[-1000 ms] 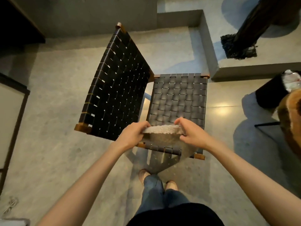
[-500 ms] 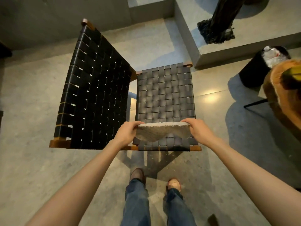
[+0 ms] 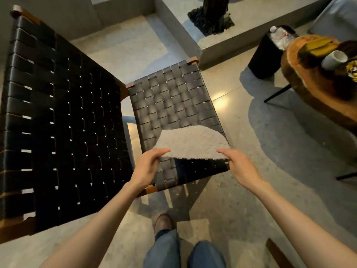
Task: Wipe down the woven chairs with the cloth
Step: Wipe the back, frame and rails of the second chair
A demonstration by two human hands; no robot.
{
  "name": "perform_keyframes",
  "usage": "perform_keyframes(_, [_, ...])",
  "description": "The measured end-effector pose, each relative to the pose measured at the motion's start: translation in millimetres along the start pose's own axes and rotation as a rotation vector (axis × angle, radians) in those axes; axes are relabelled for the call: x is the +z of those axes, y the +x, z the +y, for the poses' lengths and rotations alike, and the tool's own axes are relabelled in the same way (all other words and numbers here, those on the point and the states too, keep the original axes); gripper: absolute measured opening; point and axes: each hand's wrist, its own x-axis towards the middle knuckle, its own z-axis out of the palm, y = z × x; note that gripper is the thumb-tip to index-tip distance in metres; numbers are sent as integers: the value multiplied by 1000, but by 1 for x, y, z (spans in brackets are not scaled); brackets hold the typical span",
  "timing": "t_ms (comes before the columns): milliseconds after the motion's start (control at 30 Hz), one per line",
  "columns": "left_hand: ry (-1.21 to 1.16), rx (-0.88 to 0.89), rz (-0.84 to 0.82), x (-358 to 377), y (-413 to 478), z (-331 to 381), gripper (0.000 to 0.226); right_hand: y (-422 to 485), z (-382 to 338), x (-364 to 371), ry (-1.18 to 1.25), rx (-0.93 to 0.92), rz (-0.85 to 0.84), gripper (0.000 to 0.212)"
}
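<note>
Left hand (image 3: pixel 148 165): fingers pinch the cloth's (image 3: pixel 191 144) left corner. Right hand (image 3: pixel 239 165): pinches its right corner. Cloth: pale, fluffy, stretched over the woven seat's (image 3: pixel 173 101) near end. Backrest (image 3: pixel 58 122): black, left of seat. Wooden table (image 3: pixel 309 93), black bin (image 3: pixel 264 55): right of seat.

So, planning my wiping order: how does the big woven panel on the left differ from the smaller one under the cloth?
The left panel is larger, blacker and glossier; the smaller panel looks greyer and duller. The cloth is held above the smaller panel, not the left one. Both are woven straps on wooden frames.
</note>
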Motion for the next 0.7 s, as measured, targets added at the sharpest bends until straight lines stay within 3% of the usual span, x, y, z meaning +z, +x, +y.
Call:
perform_keyframes(133, [22,-112,-31,40,-14,-55,41,-5,37,54,-75,-17,-69,51])
perform_keyframes(233, [7,-183,12,67,-14,-94,37,4,58,86,2,45,-34,40])
perform_keyframes(333, [-54,-176,132,85,1,-123,30,27,67,106,65,49,104,29])
perform_keyframes(433, [-111,-109,225,96,32,-145,26,61,73,118,-27,57,268,19])
perform_keyframes(700, [-71,-110,353,138,94,-194,30,131,89,157,-93,132,499,16])
